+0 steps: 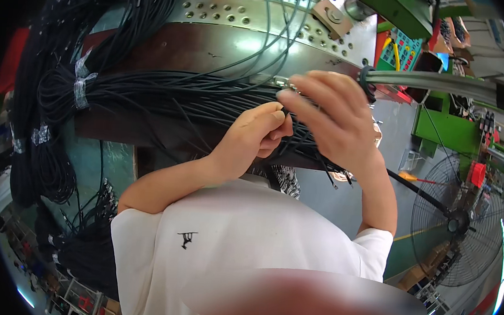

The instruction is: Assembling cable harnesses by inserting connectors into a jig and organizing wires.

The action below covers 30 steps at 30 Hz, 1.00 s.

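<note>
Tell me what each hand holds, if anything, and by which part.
The left hand pinches a small black piece, possibly a cable end; its gripped part is hidden. The blurred right hand shows no clear hold.

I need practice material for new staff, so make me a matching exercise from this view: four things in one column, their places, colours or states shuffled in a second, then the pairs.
Column one
1. Left hand
2. Right hand
3. Long cable bundle
4. Fan

Column two
A. Black, tied with silvery wrap
B. Far right of the view, round and wire-caged
C. Pinched on a small dark piece
D. Raised, fingers blurred

Pairs: 1-C, 2-D, 3-A, 4-B
</note>
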### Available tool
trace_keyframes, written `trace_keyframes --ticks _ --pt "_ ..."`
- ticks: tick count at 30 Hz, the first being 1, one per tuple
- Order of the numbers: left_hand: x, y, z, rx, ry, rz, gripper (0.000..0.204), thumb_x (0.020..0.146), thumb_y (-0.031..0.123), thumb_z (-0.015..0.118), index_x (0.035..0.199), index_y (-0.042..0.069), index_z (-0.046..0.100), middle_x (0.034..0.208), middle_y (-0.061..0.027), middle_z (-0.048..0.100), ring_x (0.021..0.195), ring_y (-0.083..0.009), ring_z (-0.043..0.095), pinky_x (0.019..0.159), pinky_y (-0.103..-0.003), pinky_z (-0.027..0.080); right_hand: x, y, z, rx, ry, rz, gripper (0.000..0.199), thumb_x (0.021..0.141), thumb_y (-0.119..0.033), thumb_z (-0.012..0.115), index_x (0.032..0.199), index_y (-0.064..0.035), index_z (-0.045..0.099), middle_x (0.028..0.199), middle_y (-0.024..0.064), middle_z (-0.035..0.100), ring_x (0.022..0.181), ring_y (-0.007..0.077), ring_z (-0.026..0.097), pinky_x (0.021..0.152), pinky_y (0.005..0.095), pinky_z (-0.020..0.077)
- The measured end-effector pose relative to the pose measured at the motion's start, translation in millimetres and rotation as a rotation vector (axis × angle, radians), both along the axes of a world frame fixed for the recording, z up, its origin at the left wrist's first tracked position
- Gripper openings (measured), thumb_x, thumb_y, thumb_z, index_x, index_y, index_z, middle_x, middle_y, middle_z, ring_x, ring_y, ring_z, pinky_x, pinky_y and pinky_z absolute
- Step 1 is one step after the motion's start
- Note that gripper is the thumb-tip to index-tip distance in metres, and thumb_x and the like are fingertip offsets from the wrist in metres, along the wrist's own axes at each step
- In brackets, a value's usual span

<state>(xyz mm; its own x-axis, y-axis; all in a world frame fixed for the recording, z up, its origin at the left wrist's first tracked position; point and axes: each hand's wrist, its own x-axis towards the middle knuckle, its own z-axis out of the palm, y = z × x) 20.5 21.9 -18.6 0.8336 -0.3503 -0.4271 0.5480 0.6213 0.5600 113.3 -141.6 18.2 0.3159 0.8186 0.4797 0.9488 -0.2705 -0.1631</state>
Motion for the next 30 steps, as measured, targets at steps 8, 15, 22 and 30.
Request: trace_keyframes --ticks 8,15,22,30 --pt "-12.2 71.7 7.5 1.303 -0.868 -0.319 0.015 0.088 0.019 0.056 0.091 0.005 0.058 0.078 -0.0133 0.063 0.071 -0.0311 0.062 0.060 -0.040 0.047 7.6 -70.6 23.2 0.003 -0.181 -0.398 0.022 0.069 -0.002 0.063 0.090 -0.0060 0.062 0.090 0.0068 0.061 0.085 0.0270 0.058 0.079 0.0378 0.0451" --pt "-24.2 156.9 -15.9 1.348 -0.755 -0.078 0.010 0.081 0.008 0.058 0.087 0.001 0.061 0.070 -0.0103 0.058 0.055 -0.0212 0.052 0.053 -0.029 0.041 -1.4 -32.2 2.2 -0.203 0.085 -0.431 0.030 0.074 -0.007 0.066 0.103 -0.0069 0.061 0.103 0.0079 0.060 0.101 0.0276 0.055 0.089 0.0397 0.0429" --pt "-17.8 158.4 -38.8 1.127 -0.775 0.127 0.020 0.086 0.009 0.050 0.070 -0.003 0.055 0.057 -0.0049 0.049 0.052 -0.0090 0.047 0.049 -0.024 0.034 -50.5 153.6 -48.2 -0.127 0.390 -0.010 0.011 0.084 -0.016 0.053 0.083 -0.0053 0.055 0.077 0.0088 0.059 0.072 0.0263 0.063 0.059 0.0362 0.0504" --pt "-21.6 155.4 -44.0 1.317 -0.827 0.211 0.034 0.078 0.005 0.058 0.055 0.000 0.034 0.049 -0.0061 0.027 0.042 -0.0144 0.026 0.043 -0.031 0.022 -34.3 72.2 -39.8 0.028 0.349 0.036 0.006 0.078 -0.013 0.062 0.081 -0.0092 0.058 0.069 0.0010 0.058 0.062 0.0193 0.062 0.052 0.0317 0.0492"
